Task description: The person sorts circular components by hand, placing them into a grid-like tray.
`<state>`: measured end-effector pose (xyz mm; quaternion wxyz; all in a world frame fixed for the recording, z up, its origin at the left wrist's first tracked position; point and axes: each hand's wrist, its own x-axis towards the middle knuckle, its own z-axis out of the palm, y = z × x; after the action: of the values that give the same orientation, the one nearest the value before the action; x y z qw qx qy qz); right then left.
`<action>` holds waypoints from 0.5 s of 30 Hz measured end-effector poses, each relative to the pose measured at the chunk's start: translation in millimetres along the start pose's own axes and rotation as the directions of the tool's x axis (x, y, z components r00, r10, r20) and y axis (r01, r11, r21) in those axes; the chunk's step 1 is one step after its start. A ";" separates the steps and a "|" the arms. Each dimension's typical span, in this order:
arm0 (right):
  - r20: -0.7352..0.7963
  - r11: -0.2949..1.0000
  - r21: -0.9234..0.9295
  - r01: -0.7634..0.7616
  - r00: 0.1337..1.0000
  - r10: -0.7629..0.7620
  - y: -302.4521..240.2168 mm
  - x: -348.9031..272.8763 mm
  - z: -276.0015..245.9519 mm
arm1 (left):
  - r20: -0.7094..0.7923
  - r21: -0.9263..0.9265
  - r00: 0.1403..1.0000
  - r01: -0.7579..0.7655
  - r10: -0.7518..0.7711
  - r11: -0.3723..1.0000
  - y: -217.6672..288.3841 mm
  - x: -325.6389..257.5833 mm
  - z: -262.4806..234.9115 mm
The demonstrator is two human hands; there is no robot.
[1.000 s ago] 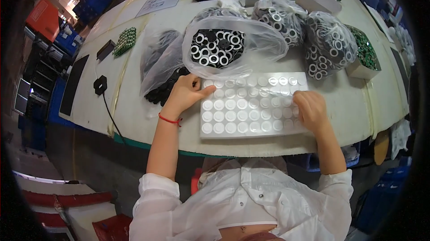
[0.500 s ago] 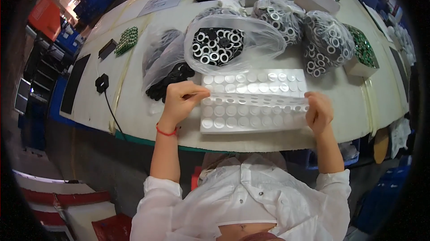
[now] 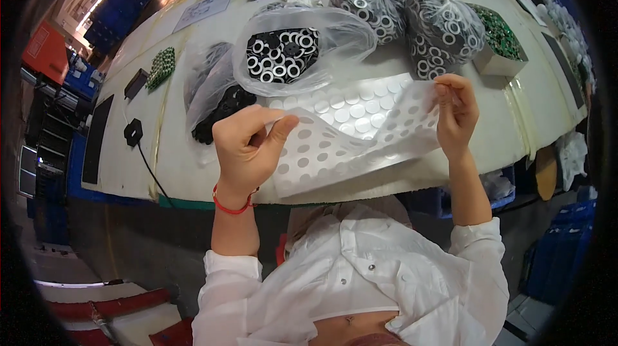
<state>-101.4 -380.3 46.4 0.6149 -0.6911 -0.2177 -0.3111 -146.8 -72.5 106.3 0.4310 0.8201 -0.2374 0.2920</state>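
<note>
Sticker sheet (image 3: 360,140), white, round dots, lifted above table (image 3: 174,153); left hand (image 3: 248,146), right hand (image 3: 456,111) pinching its corners.

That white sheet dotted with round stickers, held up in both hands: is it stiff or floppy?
Probably floppy: the sticker sheet sags and curls between the left hand and right hand. Likely light, since fingertip pinches hold it up. It looks thin, so it may crease easily.

Seen from a head-worn fisheye camera, looking steeply down over a white-shirted torso at a pale worktable (image 3: 161,153) close below. Both hands, left hand (image 3: 248,146) and right hand (image 3: 456,111), raised near the lens at mid-frame. Straight edges bowed toward a dark circular rim; single view only, nothing shared.
</note>
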 end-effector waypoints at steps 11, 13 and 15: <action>-0.215 0.991 0.123 -0.052 0.974 0.078 -13.9 13.5 -11.9 | -0.235 0.080 0.969 -0.053 0.071 0.995 13.8 38.6 3.0; -0.215 0.993 0.109 -0.045 0.974 0.068 -22.3 15.9 -18.4 | -0.244 0.077 0.967 -0.049 0.066 0.996 20.3 42.5 0.8; -0.186 0.995 0.103 0.002 0.982 0.017 -23.6 18.0 -24.6 | -0.256 0.077 0.964 -0.047 0.066 0.996 28.9 43.5 -4.3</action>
<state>-108.7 -402.5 77.1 0.6685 -0.6274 -0.1721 -0.3604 -135.3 -89.8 154.4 0.4207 0.7826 -0.1922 0.4166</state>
